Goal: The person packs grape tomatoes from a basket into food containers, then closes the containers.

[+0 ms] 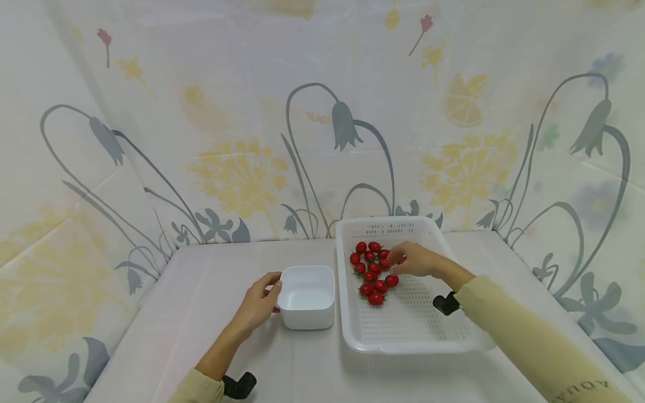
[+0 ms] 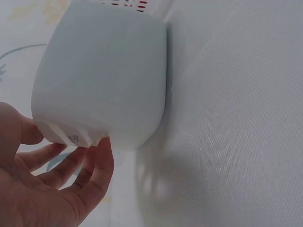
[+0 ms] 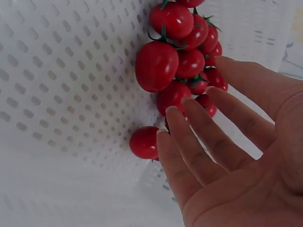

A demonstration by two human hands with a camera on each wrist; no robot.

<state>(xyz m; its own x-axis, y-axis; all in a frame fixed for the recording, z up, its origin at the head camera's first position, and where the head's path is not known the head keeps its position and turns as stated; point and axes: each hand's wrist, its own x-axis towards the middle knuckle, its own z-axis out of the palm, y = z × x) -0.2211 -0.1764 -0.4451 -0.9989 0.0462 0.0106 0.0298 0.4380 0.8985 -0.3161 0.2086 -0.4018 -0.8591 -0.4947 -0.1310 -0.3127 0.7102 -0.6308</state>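
A square white container (image 1: 308,318) stands on the table to the left of a white perforated basket (image 1: 360,340). My left hand (image 1: 259,302) holds the container's left side; in the left wrist view the thumb is near its rim and the curled fingertips (image 2: 105,142) touch its wall. No contents show inside it. Red cherry tomatoes (image 1: 375,268), some with green stems, lie clustered in the basket's left part. Over their right side reaches my right hand (image 1: 415,259), its fingers spread and fairly straight in the right wrist view. Nothing shows in its grasp; fingertips overlap the tomatoes, contact unclear.
A pale cloth covers the table (image 1: 201,291). Behind and at both sides hangs a white flower-printed curtain (image 1: 242,73). The basket's raised walls surround the tomatoes, and its bare perforated floor (image 1: 413,316) shows at the front right.
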